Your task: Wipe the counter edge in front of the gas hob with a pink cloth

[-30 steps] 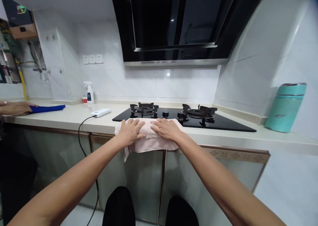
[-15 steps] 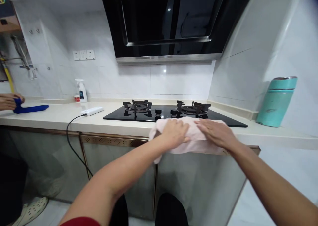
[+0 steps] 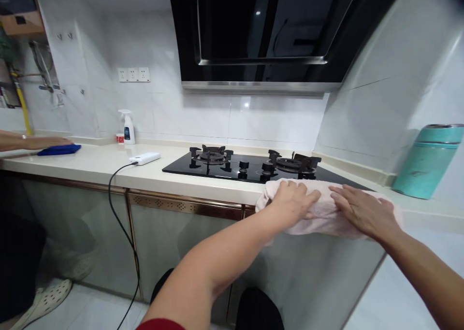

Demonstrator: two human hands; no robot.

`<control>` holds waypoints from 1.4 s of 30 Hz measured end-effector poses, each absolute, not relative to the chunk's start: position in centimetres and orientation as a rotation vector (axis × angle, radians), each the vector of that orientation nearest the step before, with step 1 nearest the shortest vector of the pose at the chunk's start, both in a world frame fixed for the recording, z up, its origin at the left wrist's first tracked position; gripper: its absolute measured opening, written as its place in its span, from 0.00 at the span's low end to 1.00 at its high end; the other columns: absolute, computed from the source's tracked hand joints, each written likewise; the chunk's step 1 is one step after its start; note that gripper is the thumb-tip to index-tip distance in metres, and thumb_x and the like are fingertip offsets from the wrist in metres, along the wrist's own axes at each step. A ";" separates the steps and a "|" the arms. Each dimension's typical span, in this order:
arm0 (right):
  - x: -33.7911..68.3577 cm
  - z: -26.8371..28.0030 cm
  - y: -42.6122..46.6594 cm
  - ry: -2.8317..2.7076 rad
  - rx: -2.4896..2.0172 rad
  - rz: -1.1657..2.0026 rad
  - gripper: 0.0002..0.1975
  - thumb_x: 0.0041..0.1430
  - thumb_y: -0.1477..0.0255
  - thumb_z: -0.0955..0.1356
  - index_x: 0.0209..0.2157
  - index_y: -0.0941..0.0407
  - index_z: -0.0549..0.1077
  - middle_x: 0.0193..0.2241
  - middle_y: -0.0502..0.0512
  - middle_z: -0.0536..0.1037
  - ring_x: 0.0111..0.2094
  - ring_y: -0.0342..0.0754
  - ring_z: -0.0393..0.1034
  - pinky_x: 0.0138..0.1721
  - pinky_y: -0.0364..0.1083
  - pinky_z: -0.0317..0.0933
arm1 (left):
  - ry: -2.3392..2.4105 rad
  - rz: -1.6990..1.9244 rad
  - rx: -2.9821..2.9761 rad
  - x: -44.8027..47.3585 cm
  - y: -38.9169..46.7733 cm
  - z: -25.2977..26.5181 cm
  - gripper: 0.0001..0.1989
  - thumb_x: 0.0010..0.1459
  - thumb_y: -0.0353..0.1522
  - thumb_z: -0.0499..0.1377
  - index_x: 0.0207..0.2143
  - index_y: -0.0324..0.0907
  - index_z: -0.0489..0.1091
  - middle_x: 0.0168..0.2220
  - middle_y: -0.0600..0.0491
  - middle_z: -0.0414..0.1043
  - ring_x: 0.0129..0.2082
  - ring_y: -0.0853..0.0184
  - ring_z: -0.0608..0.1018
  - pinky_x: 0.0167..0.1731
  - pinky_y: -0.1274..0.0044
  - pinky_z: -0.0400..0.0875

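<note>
A pale pink cloth (image 3: 326, 220) lies folded over the counter's front edge, before the right part of the black gas hob (image 3: 232, 171). My left hand (image 3: 294, 204) is on the cloth's left half, its fingers bent into the fabric. On the right half my right hand (image 3: 364, 209) lies flat, fingers stretched out and palm down. Both palms and part of the fabric beneath them are hidden. Behind the hands, the hob's control knobs (image 3: 268, 169) and right burner (image 3: 293, 164) show.
A turquoise flask (image 3: 427, 163) stands at the right wall. Leftward, a white device (image 3: 145, 158) has a black cable (image 3: 125, 226) hanging down. A spray bottle (image 3: 128, 129) stands farther back. Another person's hand (image 3: 54, 141) rests by a blue cloth (image 3: 60, 150). Overhead is the range hood (image 3: 257, 86).
Both my hands and the pink cloth have slid right along the counter edge. My view has shifted slightly. The other person's blue cloth, stretched out earlier, is now compact under their hand.
</note>
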State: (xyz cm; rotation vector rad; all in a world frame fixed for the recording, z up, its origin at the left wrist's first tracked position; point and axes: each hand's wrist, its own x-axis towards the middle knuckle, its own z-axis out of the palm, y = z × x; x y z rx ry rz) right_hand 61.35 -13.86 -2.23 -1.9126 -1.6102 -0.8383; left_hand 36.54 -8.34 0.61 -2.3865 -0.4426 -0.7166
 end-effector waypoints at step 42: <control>30.6 -0.4 -5.0 -2.163 -0.929 -1.086 0.27 0.67 0.55 0.66 0.58 0.59 0.66 0.49 0.65 0.74 0.47 0.57 0.66 0.45 0.52 0.55 | -0.977 -0.577 -2.029 3.7 0.1 0.4 0.29 0.51 0.48 0.64 0.50 0.41 0.69 0.50 0.39 0.72 0.46 0.47 0.70 0.45 0.58 0.62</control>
